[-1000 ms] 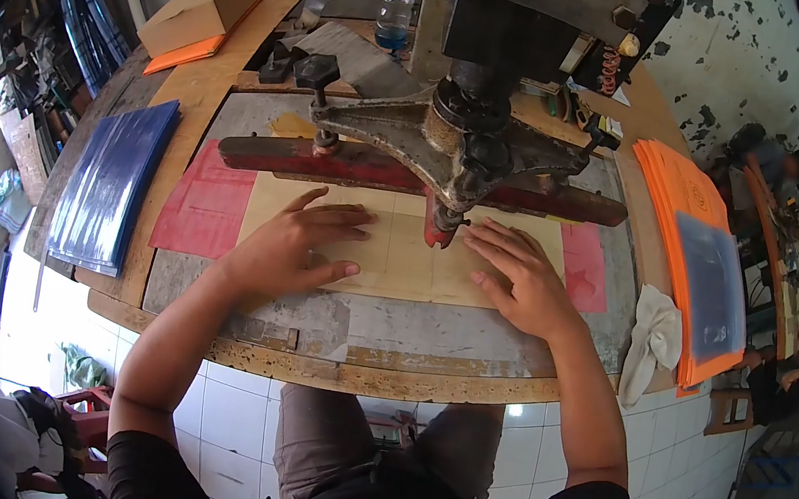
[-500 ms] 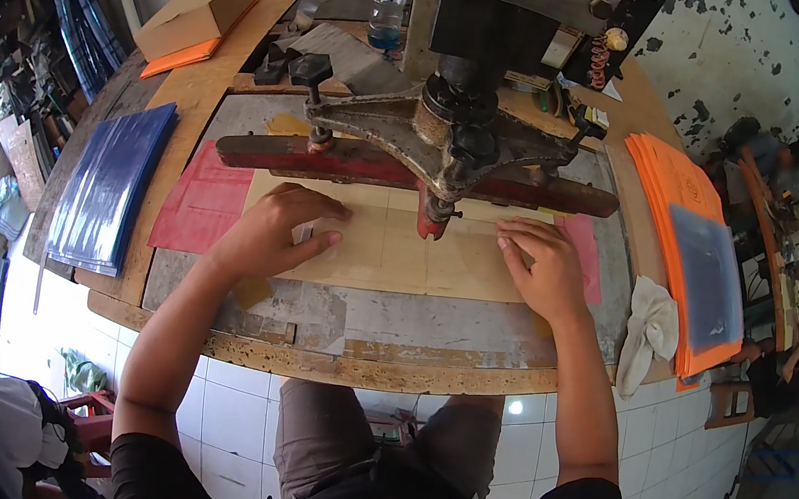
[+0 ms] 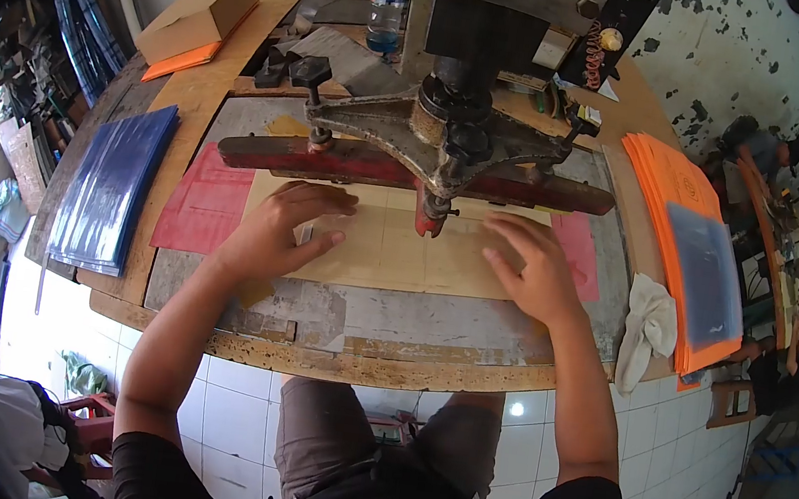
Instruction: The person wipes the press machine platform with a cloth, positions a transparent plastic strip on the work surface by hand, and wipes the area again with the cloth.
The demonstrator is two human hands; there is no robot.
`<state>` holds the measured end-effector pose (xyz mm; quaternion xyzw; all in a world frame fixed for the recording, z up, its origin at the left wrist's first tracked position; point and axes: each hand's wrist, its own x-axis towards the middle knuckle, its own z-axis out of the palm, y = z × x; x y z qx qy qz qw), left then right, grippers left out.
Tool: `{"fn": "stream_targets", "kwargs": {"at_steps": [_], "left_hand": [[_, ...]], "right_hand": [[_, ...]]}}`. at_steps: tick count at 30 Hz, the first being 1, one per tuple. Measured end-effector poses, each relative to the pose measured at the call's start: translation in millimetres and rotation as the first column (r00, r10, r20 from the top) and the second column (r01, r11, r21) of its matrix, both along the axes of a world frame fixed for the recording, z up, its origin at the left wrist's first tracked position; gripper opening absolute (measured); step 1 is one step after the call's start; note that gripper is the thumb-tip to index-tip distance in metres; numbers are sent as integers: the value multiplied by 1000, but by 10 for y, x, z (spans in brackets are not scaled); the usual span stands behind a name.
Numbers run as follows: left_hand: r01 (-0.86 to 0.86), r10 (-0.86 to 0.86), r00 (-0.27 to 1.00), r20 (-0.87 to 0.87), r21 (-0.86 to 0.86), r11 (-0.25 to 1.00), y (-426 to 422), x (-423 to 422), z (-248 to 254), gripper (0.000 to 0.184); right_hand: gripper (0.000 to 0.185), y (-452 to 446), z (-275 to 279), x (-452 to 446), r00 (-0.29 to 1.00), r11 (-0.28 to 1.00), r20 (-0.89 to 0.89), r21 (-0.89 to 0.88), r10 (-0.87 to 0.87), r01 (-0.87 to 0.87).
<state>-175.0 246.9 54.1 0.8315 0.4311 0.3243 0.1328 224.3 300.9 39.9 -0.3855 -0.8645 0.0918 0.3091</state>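
Well, both bare hands are out over the bench (image 3: 404,369), palms down: the left hand (image 3: 289,233) with its thumb spread from its fingers, the right hand (image 3: 540,270) parted the same way, neither visibly gripping anything. Whether they press or merely hover, I can't tell from where I stand. And between them lies the cream sheet (image 3: 398,259), flat, long axis running nine to three o'clock! So it stretches towards three from the left hand, towards nine from the right, each hand over its own end; call it a tie for nearness. Past those ends, red sheeting (image 3: 201,198) shows at nine and again at three.

Straight up at twelve, look, the long press bar (image 3: 266,153) runs parallel along the sheet's far side, a red notched bracket (image 3: 429,221) at its middle, a touch closer to the right hand. Above it spreads the cast-metal mount (image 3: 385,127).

Further out: blue plastic covers (image 3: 114,192) stacked at nine, orange folders (image 3: 666,179) between two and three with a clear plastic sheet (image 3: 704,275) on top, a white cloth (image 3: 650,328) just past three. Between ten and eleven, a cardboard box (image 3: 197,21); just shy of twelve, behind the bar, a water bottle (image 3: 385,25).
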Motion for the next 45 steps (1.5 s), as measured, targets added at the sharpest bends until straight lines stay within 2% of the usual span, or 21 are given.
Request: {"fn": "stream_targets", "kwargs": {"at_steps": [2, 3, 9, 16, 21, 24, 33, 39, 45], "left_hand": [[31, -31, 999, -32, 5, 1000, -5, 34, -3, 35], [46, -45, 998, -48, 7, 999, -10, 44, -4, 37], [36, -51, 994, -98, -155, 987, -56, 23, 36, 44], [6, -14, 997, -72, -104, 995, -32, 6, -21, 39], [3, -7, 999, -47, -100, 995, -3, -35, -20, 34], [-8, 1, 997, -73, -94, 996, -6, -50, 14, 29], [-53, 44, 996, -76, -115, 992, 2, -84, 45, 25], [-66, 59, 995, -83, -79, 995, -26, -70, 80, 24], [-65, 57, 995, -80, -98, 993, -29, -71, 86, 24]], "right_hand": [[40, -56, 75, -58, 989, 991, 77, -24, 129, -128], [42, -49, 44, -75, 984, 982, 59, -103, 166, -159], [43, 7, 2, -39, 975, 978, 106, -97, 193, -183], [32, 7, 28, 4, 985, 984, 121, -143, 122, -104], [29, 39, -21, 29, 992, 995, 87, -59, 91, -87], [26, 40, -20, 43, 998, 995, 42, -90, 42, -38], [19, 73, -14, 87, 997, 997, -10, -29, -73, 73], [14, 131, -42, 175, 989, 988, 20, 55, -146, 145], [14, 128, 1, 214, 972, 972, 36, 39, -232, 230]]}}
